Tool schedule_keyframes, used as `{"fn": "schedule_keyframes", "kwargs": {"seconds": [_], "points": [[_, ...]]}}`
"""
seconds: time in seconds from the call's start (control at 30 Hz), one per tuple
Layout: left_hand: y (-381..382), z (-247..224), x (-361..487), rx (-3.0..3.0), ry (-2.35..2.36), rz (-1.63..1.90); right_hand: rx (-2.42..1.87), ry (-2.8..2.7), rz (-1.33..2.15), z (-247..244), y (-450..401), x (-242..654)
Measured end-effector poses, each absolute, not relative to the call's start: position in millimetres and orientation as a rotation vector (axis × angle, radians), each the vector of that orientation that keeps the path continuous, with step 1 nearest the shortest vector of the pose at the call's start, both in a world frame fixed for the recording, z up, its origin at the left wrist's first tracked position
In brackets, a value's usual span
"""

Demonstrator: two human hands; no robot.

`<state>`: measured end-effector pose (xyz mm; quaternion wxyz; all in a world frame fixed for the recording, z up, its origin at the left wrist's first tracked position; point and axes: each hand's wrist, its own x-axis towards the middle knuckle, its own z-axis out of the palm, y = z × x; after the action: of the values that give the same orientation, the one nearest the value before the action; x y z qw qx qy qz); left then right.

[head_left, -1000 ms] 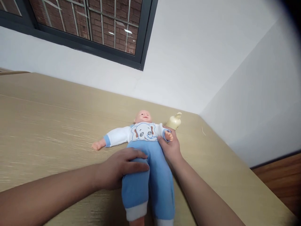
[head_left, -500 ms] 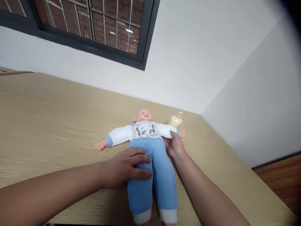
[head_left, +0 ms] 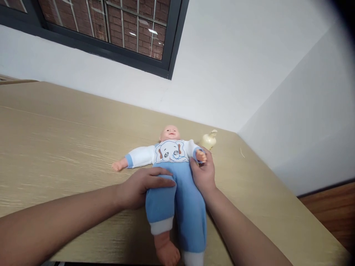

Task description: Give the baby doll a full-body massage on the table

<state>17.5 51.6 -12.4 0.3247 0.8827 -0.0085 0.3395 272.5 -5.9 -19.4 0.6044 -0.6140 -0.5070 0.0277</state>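
A baby doll (head_left: 183, 207) lies on its back on the wooden table, head away from me. It wears a white-sleeved top with an elephant bib and blue trousers with white cuffs. My left hand (head_left: 138, 186) is wrapped round the thigh on the left side, and that leg is bent with its bare foot showing. With its fingers behind the doll's forearm on the right, my right hand (head_left: 204, 175) grips that arm, which is folded toward the chest. A cream-coloured bottle (head_left: 208, 140) lies just beyond my right hand, its lower part hidden.
The light wood table (head_left: 69, 136) runs back to a white wall (head_left: 222, 66) with a dark-framed, barred window (head_left: 133, 29). A thin pale strand (head_left: 242, 152) lies near the table's right edge. Brown wood panelling (head_left: 332, 214) shows at the lower right.
The doll's arm on the right has swung inward with my right hand. My left hand has lifted and bent the leg on the left, bringing its foot into view.
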Motion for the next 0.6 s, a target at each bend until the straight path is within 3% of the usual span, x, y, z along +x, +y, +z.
{"fn": "schedule_keyframes", "kwargs": {"seconds": [0.3, 0.6], "points": [[52.3, -7.9, 25.8, 2.115, -0.007, 0.874, -1.322, -1.914, -0.148, -0.6, -10.9, 265.4], [52.2, -6.4, 23.5, 2.212, -0.050, 0.893, -1.332, -1.753, -0.066, -9.0, -8.1, 270.1]]}}
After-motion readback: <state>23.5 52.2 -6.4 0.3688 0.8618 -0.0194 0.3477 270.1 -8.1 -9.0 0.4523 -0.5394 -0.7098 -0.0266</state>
